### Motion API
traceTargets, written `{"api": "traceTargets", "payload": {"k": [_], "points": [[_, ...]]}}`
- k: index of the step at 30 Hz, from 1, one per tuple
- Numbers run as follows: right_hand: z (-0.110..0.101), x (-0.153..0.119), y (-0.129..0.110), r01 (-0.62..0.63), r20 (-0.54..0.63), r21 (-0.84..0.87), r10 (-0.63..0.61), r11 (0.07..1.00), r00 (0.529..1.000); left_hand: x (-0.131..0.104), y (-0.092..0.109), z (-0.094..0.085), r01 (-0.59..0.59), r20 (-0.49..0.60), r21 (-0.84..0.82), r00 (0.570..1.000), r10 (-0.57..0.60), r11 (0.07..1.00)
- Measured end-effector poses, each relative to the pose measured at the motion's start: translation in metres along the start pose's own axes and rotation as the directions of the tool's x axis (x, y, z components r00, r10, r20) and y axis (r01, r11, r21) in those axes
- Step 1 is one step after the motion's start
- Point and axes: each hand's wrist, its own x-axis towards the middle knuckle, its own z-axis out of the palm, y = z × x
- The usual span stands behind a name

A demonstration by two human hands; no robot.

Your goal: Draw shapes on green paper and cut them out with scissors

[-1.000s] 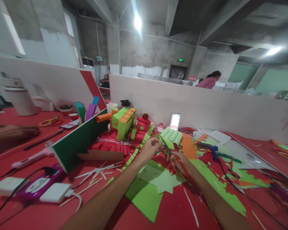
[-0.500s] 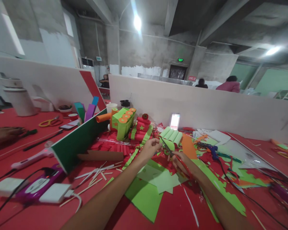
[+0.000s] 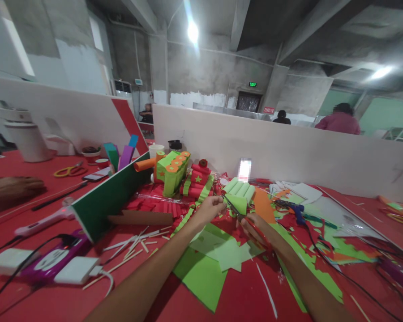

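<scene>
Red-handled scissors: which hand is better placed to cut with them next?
Likely the right hand: it grips the red-handled scissors, while the left hand is near their tips.

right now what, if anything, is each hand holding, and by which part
The right hand holds the scissors by their red handles. The left hand is beside the blades; whether it grips anything cannot be told.

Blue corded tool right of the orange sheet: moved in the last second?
No. The blue corded tool shows no visible shift either way, judged against the orange sheet to its left.
</scene>
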Motion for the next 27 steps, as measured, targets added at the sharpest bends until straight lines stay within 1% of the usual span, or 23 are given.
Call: {"api": "traceTargets", "payload": {"k": [6, 9, 14, 19, 23, 27], "points": [[-0.0031, -0.0030, -0.0028, 0.013, 0.007, -0.057, -0.013, 0.998, 1.000, 0.0001, -0.0006, -0.0031, 0.008, 0.035, 0.041, 0.999, -0.009, 0.999], [-0.0053, -0.0055, -0.0049, 0.001, 0.018, -0.078, 0.001, 0.997, 1.000, -0.0004, 0.0014, -0.0036, 0.020, 0.043, 0.061, 0.999, -0.023, 0.998], [-0.0080, -0.0071, -0.0046, 0.011, 0.078, -0.104, -0.003, 0.994, 0.997, -0.0014, 0.0027, -0.0048, 0.045, 0.076, 0.088, 0.996, -0.052, 0.995], [-0.0090, -0.0067, -0.0065, 0.003, 0.114, -0.105, 0.009, 0.994, 0.993, 0.0010, -0.0008, -0.0073, 0.061, 0.103, 0.126, 0.992, -0.074, 0.990], [-0.0086, -0.0050, -0.0090, -0.003, 0.066, -0.124, 0.012, 0.992, 0.998, 0.0035, -0.0035, -0.0082, 0.094, 0.079, 0.162, 0.991, -0.108, 0.982], [-0.0080, -0.0025, -0.0063, -0.033, 0.021, -0.166, 0.037, 0.986, 0.999, 0.0030, -0.0026, -0.0079, 0.099, 0.067, 0.168, 0.992, -0.111, 0.981]]}}
